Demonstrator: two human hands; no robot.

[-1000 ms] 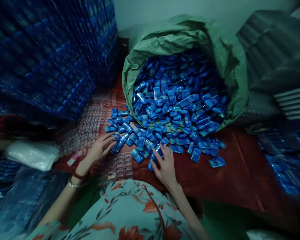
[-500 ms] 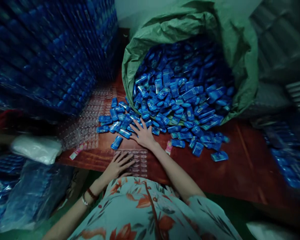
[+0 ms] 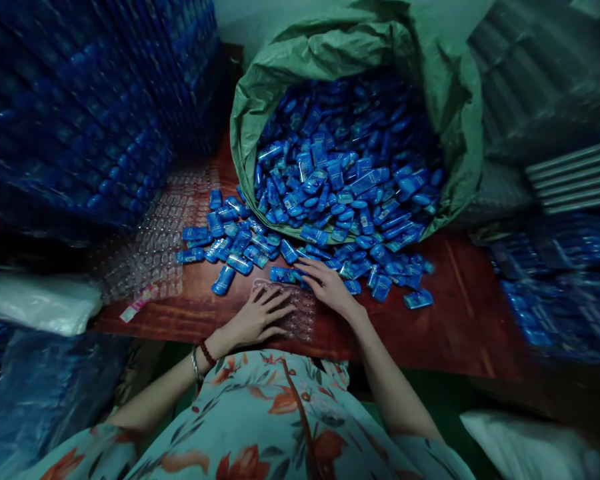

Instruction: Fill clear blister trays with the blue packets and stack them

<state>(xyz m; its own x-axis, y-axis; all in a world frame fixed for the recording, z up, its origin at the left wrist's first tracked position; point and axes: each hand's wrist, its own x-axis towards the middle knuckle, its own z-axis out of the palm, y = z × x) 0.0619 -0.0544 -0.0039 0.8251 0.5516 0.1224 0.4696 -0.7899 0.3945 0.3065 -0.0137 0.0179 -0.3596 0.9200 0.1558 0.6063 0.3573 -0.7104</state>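
Note:
My left hand [image 3: 264, 315] lies flat with fingers spread on a clear plastic tray [image 3: 301, 317] of small moulded hollows near the table's front edge. My right hand [image 3: 331, 288] is at the tray's far right corner, its fingers stretched out over small blue packs. One blue pack [image 3: 282, 275] lies just beyond the tray, by those fingertips; another is partly hidden under the fingers. Loose blue packs [image 3: 240, 263] are scattered to the left. Many more fill a green woven sack [image 3: 245, 127], whose mouth faces me and spills onto the table.
Tall stacks of filled blue trays [image 3: 105, 133] rise at the left. Clear trays [image 3: 165, 233] lie beside them on the reddish wooden table [image 3: 450, 320]. A pink card [image 3: 137, 305] is at the front left edge. More blue packs in trays [image 3: 555, 287] stand at the right.
My right hand has drawn back from the pile toward the tray, and a blue pack now lies near its fingertips. My left hand and the tray have shifted right; the view has turned slightly.

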